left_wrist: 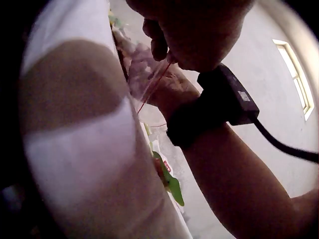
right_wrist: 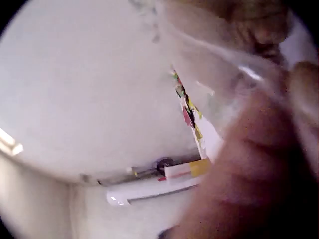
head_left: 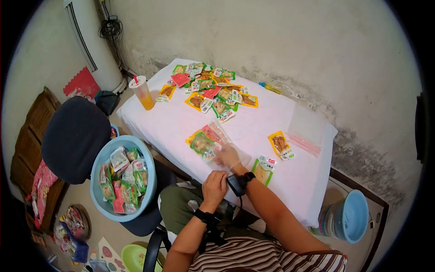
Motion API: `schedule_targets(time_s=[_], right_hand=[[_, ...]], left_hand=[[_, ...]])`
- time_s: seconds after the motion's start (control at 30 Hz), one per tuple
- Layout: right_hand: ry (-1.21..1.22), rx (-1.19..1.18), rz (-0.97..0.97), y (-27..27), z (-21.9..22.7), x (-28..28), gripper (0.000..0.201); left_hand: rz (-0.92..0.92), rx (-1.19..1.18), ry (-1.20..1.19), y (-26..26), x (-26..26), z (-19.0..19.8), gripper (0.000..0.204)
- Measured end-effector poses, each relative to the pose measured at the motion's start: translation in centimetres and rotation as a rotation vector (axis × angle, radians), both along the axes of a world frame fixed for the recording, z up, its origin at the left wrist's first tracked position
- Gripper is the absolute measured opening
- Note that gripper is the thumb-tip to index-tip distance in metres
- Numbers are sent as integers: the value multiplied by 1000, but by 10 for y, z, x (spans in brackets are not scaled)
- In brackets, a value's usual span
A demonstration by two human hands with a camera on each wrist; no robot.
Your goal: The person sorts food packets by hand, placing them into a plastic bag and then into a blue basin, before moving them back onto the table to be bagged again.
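On the near edge of the white surface (head_left: 181, 122), a clear plastic bag (head_left: 217, 140) lies with a few snack packets already inside it. The right hand (head_left: 226, 156) sits within the mouth of the bag, fingers spread fairly flat over the packets; whether it still grips one I cannot tell, since the plastic blurs the view. The left hand (head_left: 214, 187) is just behind the bag, at the edge of the surface, fingers curled and pinching the bag's open rim with its red seal line, as the left wrist view shows (left_wrist: 194, 35).

Judging by how things lie, the filling looks partly done. Several packets are in the bag, but two loose ones lie just right of it: a yellow packet (head_left: 280, 144) and a green packet (head_left: 264, 170). A large pile of packets (head_left: 210, 88) sits beyond the bag toward the wall, beside an orange drink cup (head_left: 142, 93). A stack of empty bags (head_left: 308, 131) waits farther right. Left of the bag, off the surface, a blue basin (head_left: 149, 181) on a chair holds more packets. The bag is not yet sealed.
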State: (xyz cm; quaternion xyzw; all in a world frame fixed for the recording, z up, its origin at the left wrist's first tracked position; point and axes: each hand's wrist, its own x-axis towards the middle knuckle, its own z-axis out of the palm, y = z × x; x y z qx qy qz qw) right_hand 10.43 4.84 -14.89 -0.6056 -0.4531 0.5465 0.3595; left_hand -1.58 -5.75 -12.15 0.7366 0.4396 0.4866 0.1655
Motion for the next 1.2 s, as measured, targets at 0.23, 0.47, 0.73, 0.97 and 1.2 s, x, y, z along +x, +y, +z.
schedule_targets(time_s=[0.23,0.47,0.73,0.97,1.2], right_hand=[[331,-75,-58,-11,9,-2,28],[-356,613,78,-107,7,37,27],[-790,378,-429,-144,38,137,33],[-1082,758,-58,-115,23,144,54],[-804,271,163,-123,7,166,44]], left_hand=[[19,-2,40,-2,-4,4,5],[6,13,46,1,-7,1,5],[22,-12,177,-2,-11,-1,6],[52,36,346,0,0,11,20],[37,87,395,12,3,10,19]])
